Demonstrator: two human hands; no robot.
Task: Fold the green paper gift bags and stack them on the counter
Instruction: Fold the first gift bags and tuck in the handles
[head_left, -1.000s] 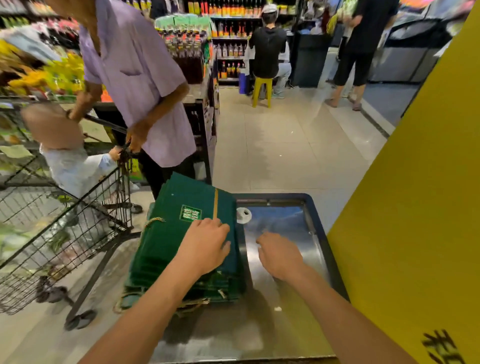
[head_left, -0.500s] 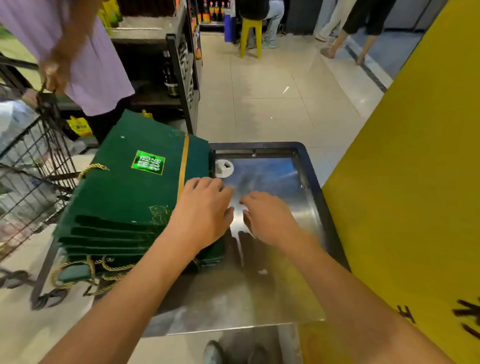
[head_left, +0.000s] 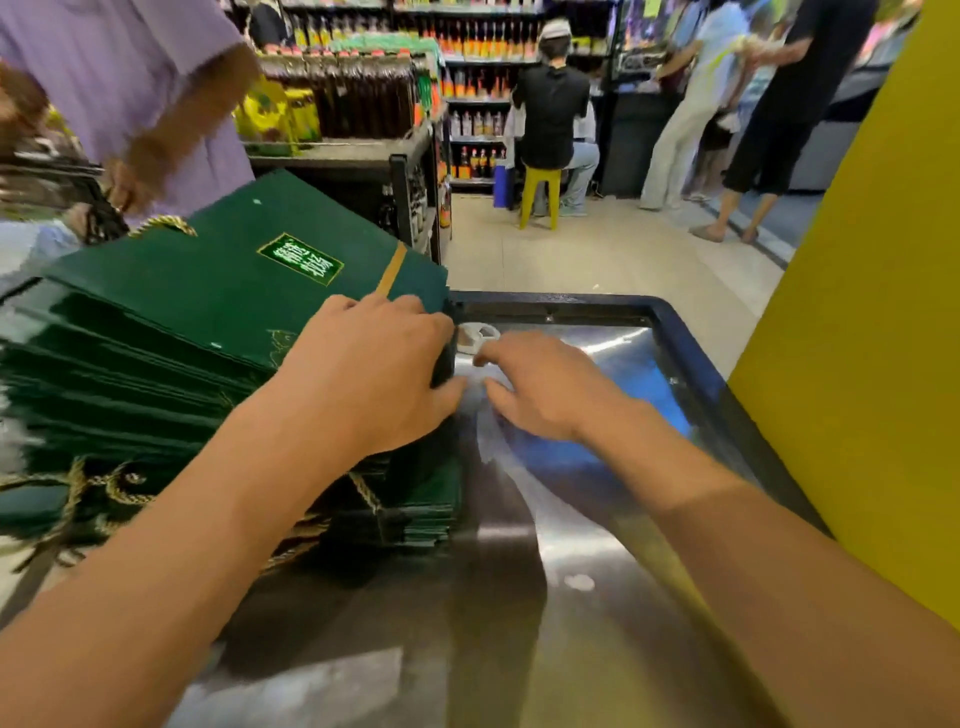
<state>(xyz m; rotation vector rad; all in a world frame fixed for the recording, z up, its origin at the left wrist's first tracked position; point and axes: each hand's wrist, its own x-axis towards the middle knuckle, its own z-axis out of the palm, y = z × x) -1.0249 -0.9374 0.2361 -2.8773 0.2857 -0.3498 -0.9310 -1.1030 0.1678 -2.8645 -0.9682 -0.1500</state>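
Observation:
A tall stack of flat dark green paper gift bags with gold rope handles lies on the left part of the steel counter. The top bag bears a green label and a gold stripe. My left hand lies on the stack's right side, fingers bent over the right edge and thumb against the side, gripping the upper bags. My right hand is just right of the stack, low over the bare steel. Its fingers are spread and point toward the stack's edge, holding nothing.
A small white round piece lies on the counter by the stack's far right corner. A yellow wall borders the right side. A person in a purple shirt stands close at the far left. Shelves and other shoppers fill the aisle beyond.
My left hand has slid from the top of the stack to its right edge and curled over it. My right hand came closer to the stack. The camera first dipped, then rose.

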